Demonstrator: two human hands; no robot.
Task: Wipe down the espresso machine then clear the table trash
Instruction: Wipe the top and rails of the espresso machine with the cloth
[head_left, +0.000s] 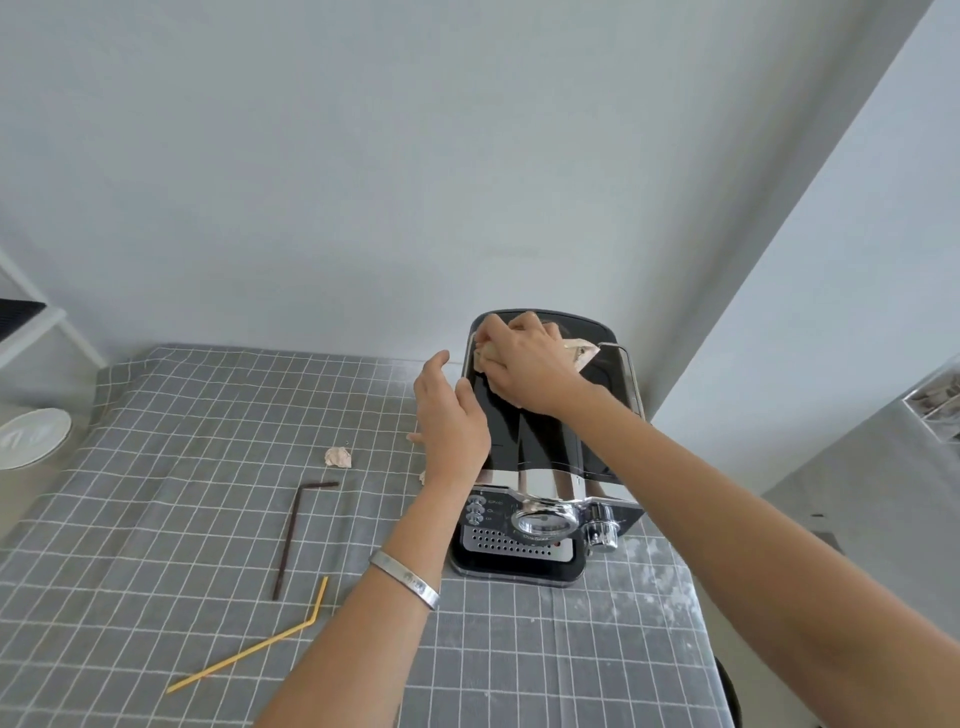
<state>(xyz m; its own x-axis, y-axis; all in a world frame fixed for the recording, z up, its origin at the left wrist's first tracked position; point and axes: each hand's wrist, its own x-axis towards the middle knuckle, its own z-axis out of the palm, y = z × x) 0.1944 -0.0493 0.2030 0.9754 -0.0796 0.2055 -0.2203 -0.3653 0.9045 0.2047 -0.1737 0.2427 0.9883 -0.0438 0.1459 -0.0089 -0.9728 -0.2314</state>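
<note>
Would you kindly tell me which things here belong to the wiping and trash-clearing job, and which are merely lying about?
Part of the job:
- black and chrome espresso machine
- beige wiping cloth under the right hand
- left hand steadying the machine's side
- crumpled paper ball
- dark brown bent straw
- yellow bent straw

Just lying about:
- white round plate
- grey checked tablecloth

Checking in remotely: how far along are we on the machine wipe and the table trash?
Nothing looks finished. In hand: the right hand presses a cloth onto the espresso machine top while the left hand steadies its side. Left: the crumpled paper, brown straw and yellow straw lie on the tablecloth.
</note>
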